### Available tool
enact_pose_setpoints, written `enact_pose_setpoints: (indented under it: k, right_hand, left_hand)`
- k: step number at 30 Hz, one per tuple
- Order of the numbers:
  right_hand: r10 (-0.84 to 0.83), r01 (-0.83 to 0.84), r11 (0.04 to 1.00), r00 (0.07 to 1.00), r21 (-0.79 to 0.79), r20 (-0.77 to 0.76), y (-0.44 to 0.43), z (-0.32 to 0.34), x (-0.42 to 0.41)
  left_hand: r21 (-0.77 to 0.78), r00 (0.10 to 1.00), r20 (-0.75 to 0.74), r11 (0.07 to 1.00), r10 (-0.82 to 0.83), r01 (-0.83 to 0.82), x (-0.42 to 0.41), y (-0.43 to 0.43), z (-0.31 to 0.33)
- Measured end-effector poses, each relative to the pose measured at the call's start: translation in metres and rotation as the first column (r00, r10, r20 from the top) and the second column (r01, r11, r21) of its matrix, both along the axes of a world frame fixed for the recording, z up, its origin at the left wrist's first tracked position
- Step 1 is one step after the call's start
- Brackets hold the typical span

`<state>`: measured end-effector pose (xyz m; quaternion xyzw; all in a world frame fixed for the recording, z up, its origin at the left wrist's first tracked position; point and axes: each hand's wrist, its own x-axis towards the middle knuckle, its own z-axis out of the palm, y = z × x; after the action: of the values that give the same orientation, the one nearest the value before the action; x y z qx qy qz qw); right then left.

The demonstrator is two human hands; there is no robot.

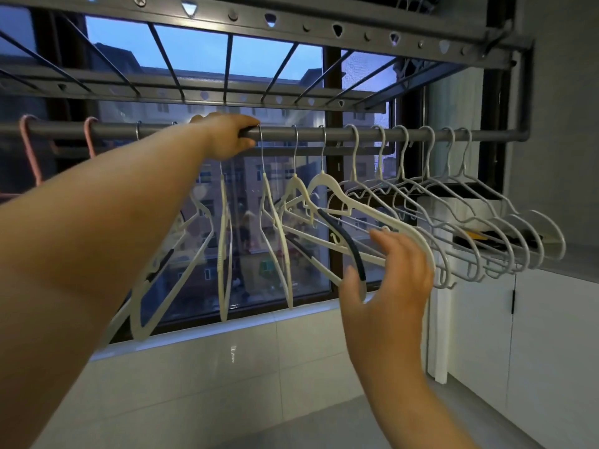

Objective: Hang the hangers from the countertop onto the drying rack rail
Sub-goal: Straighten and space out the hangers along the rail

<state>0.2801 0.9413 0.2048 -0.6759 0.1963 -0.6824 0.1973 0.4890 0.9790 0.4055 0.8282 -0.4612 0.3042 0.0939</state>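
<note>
Two hands work at the rail, where the hangers already sit in a row.
Your left hand's [231, 136] fingers [248, 122] curl round the rail [278, 133] just beside a wire hook [261, 147]; your right hand [392, 286] is spread wide against the cream hanger [327, 186]. Steady that hanger, seat each hook fully, and space the other hangers [470, 218] evenly. No readable writing shows.

Our two bare arms reach up and forward.
Our left arm stretches long from the lower left, and our left grip [230, 136] curls over the rail [324, 135]. Our right arm rises from below; our right grip [389, 277] sits lower, fingers spread and relaxed, thumb apart.
</note>
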Motion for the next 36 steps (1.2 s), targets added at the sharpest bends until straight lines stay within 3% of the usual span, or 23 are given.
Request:
enact_pose_setpoints:
  k: [2, 4, 10, 14, 16, 19, 25, 36]
  right_hand:
    - [0.163, -0.146, 0.979, 0.981, 0.145, -0.109, -0.001, 0.001, -0.003]
    - [0.202, -0.169, 0.964, 0.967, 0.204, -0.153, 0.000, -0.002, -0.002]
    - [0.210, -0.186, 0.973, 0.961, 0.137, -0.183, 0.005, -0.007, 0.004]
    - [0.005, -0.008, 0.997, 0.999, -0.076, -0.035, -0.009, -0.004, -0.005]
    - [-0.093, 0.094, 0.990, 0.996, -0.102, 0.015, -0.023, 0.000, -0.014]
    - [-0.200, 0.196, 0.979, 0.978, -0.062, -0.052, -0.044, 0.006, -0.028]
    - [-0.103, 0.130, 0.988, 0.959, 0.085, -0.262, -0.067, 0.008, -0.043]
    - [0.018, -0.004, 0.998, 0.968, 0.056, -0.252, -0.083, 0.001, -0.039]
  left_hand:
    - [-0.003, 1.000, 0.006, 1.000, 0.011, -0.011, 0.002, 0.001, 0.000]
    - [-0.002, 1.000, -0.002, 1.000, 0.016, -0.016, 0.003, 0.002, 0.000]
    - [-0.009, 0.999, -0.043, 1.000, 0.027, -0.028, 0.002, 0.005, 0.000]
    - [-0.065, 0.986, -0.169, 0.998, -0.003, -0.008, -0.005, 0.006, 0.001]
    - [-0.131, 0.978, -0.199, 0.991, -0.065, 0.039, -0.017, 0.005, 0.004]
    - [-0.182, 0.983, -0.128, 0.977, -0.131, 0.107, -0.043, -0.008, 0.013]
    - [-0.048, 0.992, -0.073, 0.994, -0.103, 0.099, -0.080, -0.064, 0.019]
    - [0.069, 0.995, -0.094, 0.997, -0.037, 0.043, -0.074, -0.106, 0.014]
